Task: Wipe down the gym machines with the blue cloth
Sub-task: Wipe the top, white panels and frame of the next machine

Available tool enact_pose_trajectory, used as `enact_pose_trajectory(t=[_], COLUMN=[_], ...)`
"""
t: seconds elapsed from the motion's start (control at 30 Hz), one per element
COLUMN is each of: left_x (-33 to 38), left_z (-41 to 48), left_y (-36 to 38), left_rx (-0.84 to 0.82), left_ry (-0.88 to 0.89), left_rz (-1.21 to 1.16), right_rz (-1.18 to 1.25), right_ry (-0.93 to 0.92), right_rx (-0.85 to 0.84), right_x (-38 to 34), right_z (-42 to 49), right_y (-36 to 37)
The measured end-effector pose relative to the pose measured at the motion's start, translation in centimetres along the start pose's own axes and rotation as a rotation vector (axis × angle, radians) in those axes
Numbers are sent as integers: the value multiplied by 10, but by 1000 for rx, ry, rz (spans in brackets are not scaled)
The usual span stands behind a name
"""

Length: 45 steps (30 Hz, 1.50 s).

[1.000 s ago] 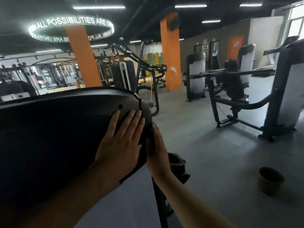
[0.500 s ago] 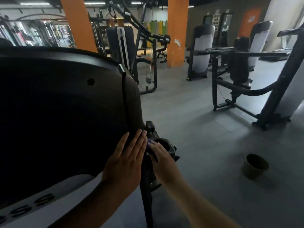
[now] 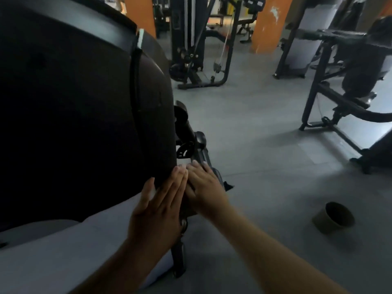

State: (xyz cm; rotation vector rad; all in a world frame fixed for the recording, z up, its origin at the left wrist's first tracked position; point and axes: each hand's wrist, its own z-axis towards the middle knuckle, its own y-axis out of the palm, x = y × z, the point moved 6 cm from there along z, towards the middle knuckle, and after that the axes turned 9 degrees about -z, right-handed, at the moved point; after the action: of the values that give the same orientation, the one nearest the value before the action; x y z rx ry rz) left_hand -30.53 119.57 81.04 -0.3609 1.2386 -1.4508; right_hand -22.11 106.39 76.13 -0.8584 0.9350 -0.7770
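A big black machine cover (image 3: 84, 102) fills the left half of the head view, with a pale grey panel (image 3: 63, 262) below it. My left hand (image 3: 161, 200) lies flat on the cover's lower right edge, fingers straight and together. Right beside it, touching, my right hand (image 3: 203, 187) rests with fingers stretched out over the black frame behind that edge. No blue cloth shows in this frame; anything under my right palm is hidden.
A small brown tub (image 3: 334, 217) stands on the grey floor at the lower right. A black seated machine (image 3: 339, 102) is to the right, a cable machine (image 3: 191, 49) straight ahead, and an orange pillar (image 3: 269, 24) behind it.
Both hands have slid down the cover's right edge, from near its top to its lower end. The view has tilted downward with them.
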Motion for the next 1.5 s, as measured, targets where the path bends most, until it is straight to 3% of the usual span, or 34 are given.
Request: enact_pose_trajectory(t=[0.1, 0.27, 0.4, 0.53, 0.67, 0.8, 0.9, 1.07, 1.23, 1.33, 1.5], left_x=[5, 17, 36, 66, 94, 101, 102, 102, 104, 101, 101], left_z=[-3, -1, 8, 22, 18, 28, 29, 31, 29, 30, 29], left_y=[1, -1, -1, 20, 48, 49, 48, 47, 47, 45, 48], left_rx=[8, 25, -27, -118, -234, -222, -239, -295, -281, -303, -312], left_ry=[-47, -171, -348, -506, -605, -702, -724, -759, -772, -774, -774], left_rz=[32, 59, 9, -105, -222, -265, -291, -340, -351, -374, -406], right_rz=[89, 77, 202, 155, 175, 226, 217, 210, 146, 169, 129], right_ry=[31, -343, -144, -349, -184, -324, -370, -238, -337, -358, -192], right_rx=[-63, -74, -176, -199, -269, -314, -328, -342, -313, -299, -329], right_x=[10, 17, 39, 50, 93, 54, 44, 111, 57, 64, 118], right_z=[23, 14, 44, 42, 53, 59, 60, 52, 69, 56, 49], right_y=[8, 13, -2, -2, -8, -4, 2, -5, 11, 2, -2])
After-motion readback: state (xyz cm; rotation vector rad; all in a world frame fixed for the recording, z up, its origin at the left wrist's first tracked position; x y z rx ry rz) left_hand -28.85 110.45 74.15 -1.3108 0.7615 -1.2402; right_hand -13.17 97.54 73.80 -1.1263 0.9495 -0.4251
